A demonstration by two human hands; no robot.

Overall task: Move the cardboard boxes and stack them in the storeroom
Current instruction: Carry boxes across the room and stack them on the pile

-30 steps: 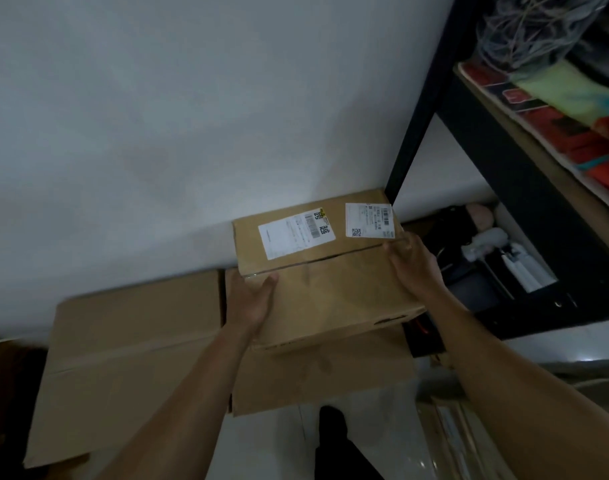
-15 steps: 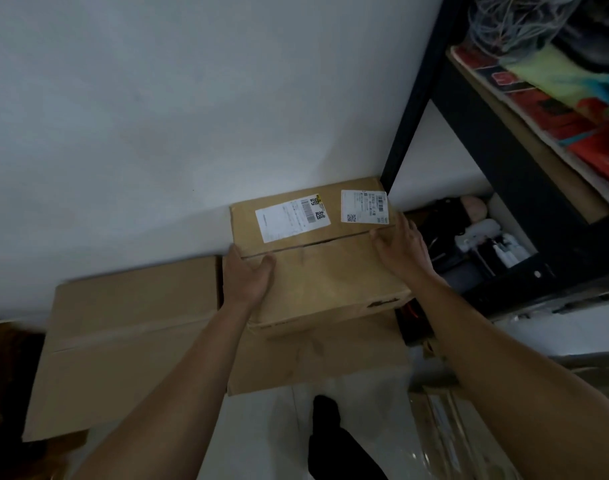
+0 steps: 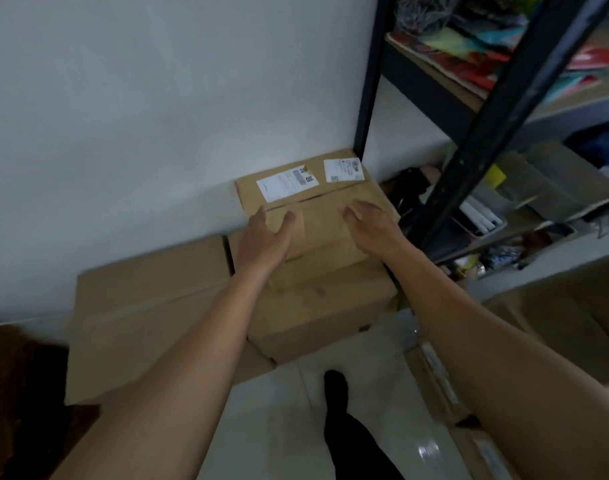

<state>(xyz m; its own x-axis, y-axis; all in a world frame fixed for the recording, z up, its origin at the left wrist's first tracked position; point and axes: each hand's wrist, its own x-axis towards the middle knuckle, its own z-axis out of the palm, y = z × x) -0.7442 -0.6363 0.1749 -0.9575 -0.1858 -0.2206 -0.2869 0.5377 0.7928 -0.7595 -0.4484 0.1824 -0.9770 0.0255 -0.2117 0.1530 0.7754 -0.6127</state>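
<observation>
A brown cardboard box with two white shipping labels (image 3: 317, 216) sits on top of a larger box (image 3: 317, 313) against the white wall. A wide flat box (image 3: 150, 306) stands on the floor to the left of that stack. My left hand (image 3: 265, 240) hovers over the top box's left side with fingers spread and relaxed. My right hand (image 3: 372, 223) is over its right side, fingers loose. Neither hand grips the box.
A black metal shelving rack (image 3: 486, 126) stands close on the right, loaded with colourful packets, bins and clutter. More cardboard boxes (image 3: 573, 317) lie at the right and lower right. My dark-trousered leg (image 3: 344, 424) stands on the pale tiled floor.
Both hands have let go of the top box's sides and lifted back over its top. The box now rests against the wall on the lower box. My view pulled back and rightward.
</observation>
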